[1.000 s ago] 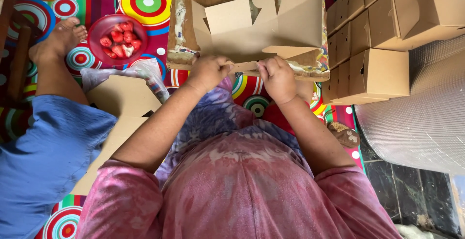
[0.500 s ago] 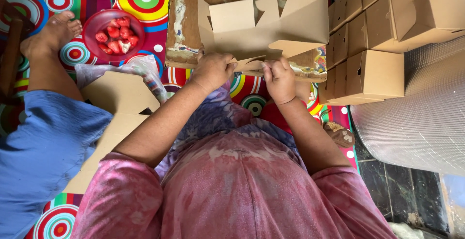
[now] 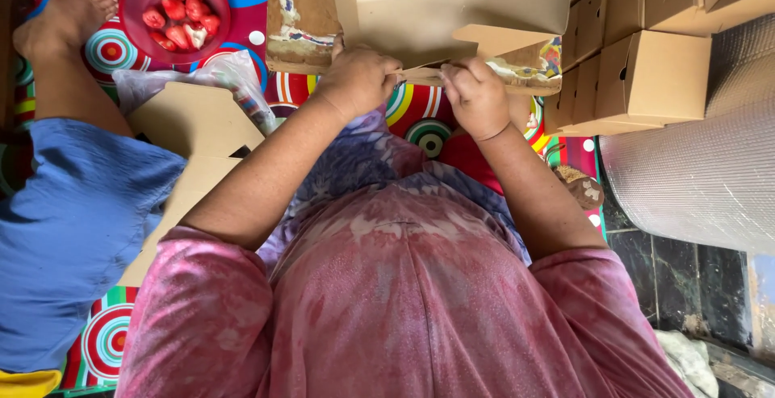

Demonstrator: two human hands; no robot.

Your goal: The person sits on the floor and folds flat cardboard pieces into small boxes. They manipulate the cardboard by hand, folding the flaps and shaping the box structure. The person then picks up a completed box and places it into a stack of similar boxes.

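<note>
On the wooden board (image 3: 303, 18) in front of you lies a flat brown cardboard box blank (image 3: 460, 6), its flaps spread toward the top of the view. Your left hand (image 3: 361, 79) is curled shut over the near edge of the blank, knuckles up, pressing where the card meets the board. Your right hand (image 3: 476, 95) is closed just beside it, fingers pinching the same edge and a thin pale strip that runs along it; what that strip is cannot be told. Both hands sit close together, nearly touching.

Right of the board stands a stack of folded cardboard boxes (image 3: 646, 75), and beyond them a roll of bubble wrap (image 3: 694, 180). At your left, flat cardboard sheets (image 3: 190, 136) lie on the bright circle-patterned mat (image 3: 105, 47), with a crumpled clear plastic bag (image 3: 218, 75) on them. Further left a red bowl of cut strawberries (image 3: 173, 10) rests on the mat, near the bare foot (image 3: 69, 10) of another person in blue clothing (image 3: 73, 245).
</note>
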